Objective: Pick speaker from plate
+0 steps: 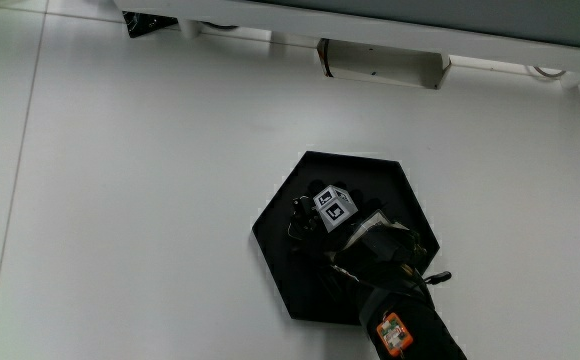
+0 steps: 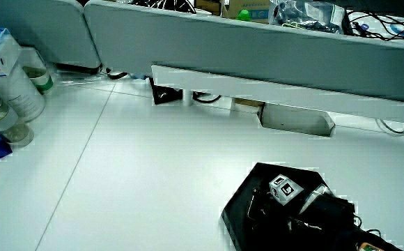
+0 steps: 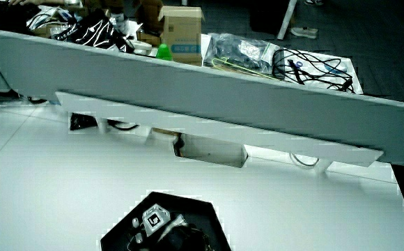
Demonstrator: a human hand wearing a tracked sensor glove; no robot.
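Observation:
A black hexagonal plate (image 1: 355, 168) lies on the white table, also seen in both side views (image 2: 238, 208) (image 3: 191, 207). The gloved hand (image 1: 308, 222) is down inside the plate, its patterned cube (image 1: 334, 205) facing up. In both side views the hand (image 2: 270, 200) (image 3: 148, 229) sits low over the plate's middle. The forearm (image 1: 410, 320) reaches in across the plate edge nearest the person and carries a small orange device (image 1: 393, 332). I cannot make out a speaker: anything under the black glove merges with the black plate.
A low grey partition (image 2: 258, 49) runs along the table's edge, with a white bracket box (image 1: 380, 62) at its foot. Bottles and a packet (image 2: 7, 90) stand at the table's edge in a side view.

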